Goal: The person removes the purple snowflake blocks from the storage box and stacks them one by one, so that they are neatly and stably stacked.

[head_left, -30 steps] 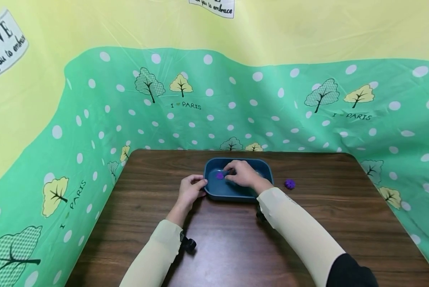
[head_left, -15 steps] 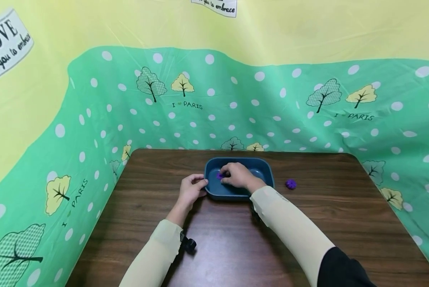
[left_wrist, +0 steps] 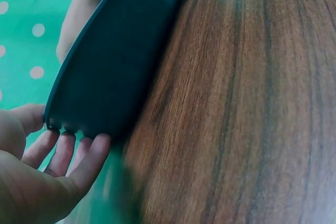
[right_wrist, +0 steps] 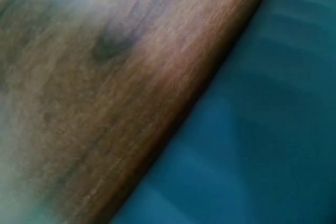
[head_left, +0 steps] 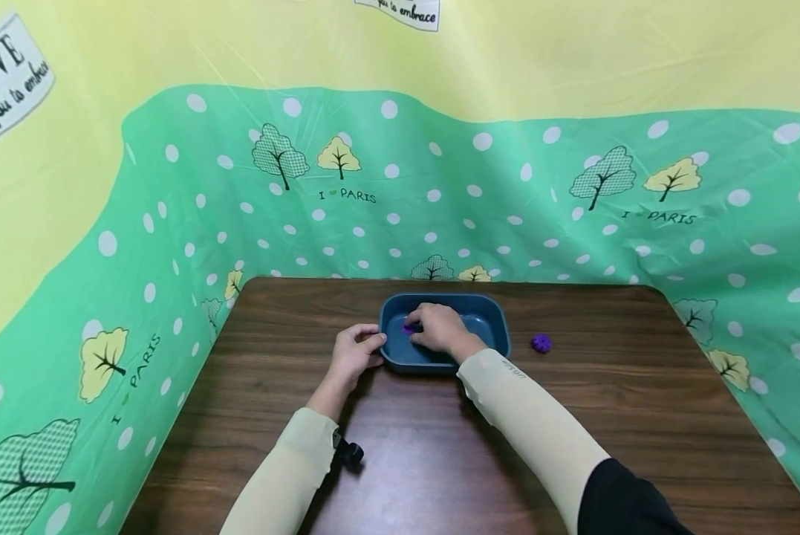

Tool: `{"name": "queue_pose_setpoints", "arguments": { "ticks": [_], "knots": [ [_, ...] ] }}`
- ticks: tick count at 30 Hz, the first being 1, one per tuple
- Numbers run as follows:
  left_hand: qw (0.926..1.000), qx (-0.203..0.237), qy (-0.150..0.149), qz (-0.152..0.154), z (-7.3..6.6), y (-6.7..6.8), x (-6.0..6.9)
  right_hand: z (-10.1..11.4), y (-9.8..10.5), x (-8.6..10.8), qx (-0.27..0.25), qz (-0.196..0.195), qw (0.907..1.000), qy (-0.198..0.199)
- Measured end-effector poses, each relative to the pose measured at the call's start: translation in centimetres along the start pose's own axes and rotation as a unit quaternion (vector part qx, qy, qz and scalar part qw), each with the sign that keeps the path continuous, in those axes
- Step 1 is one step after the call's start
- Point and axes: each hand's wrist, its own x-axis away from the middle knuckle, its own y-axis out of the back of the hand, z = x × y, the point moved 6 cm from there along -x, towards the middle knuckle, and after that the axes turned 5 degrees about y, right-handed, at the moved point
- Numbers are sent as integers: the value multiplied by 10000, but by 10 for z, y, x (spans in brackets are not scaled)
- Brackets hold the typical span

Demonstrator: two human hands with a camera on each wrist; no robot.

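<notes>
A dark blue rectangular tray point(head_left: 483, 316) stands near the far side of the table. My left hand point(head_left: 354, 355) holds its left end, thumb at the rim and fingers against the outer wall. The left wrist view shows this left hand point(left_wrist: 52, 166) gripping the tray's end point(left_wrist: 110, 72). Inside the tray, my right hand point(head_left: 440, 328) has its thumb and index finger curled about a small purple flower-shaped piece point(head_left: 408, 328), partly hidden by the fingers. The right wrist view shows only the tray wall point(right_wrist: 252, 145), not the hand.
A second purple flower-shaped piece point(head_left: 541, 342) lies on the brown wooden table point(head_left: 413, 461), right of the tray. A green and yellow patterned cloth point(head_left: 373, 223) hangs behind the table and along its sides.
My right hand has moved left inside the tray, from beside the purple piece to over it, covering part of it. The left hand has stayed at the tray's end.
</notes>
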Motion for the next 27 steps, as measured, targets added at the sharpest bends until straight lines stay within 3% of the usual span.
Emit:
{"name": "queue_pose_setpoints", "arguments": {
  "ticks": [12, 27],
  "knots": [
    [9998, -40, 212, -18, 3, 0, -3, 5, 3, -2, 91, 167, 9998, -106],
    [9998, -36, 182, -54, 1, 0, -1, 7, 2, -4, 149, 79, 9999, 11]
  ]
}}
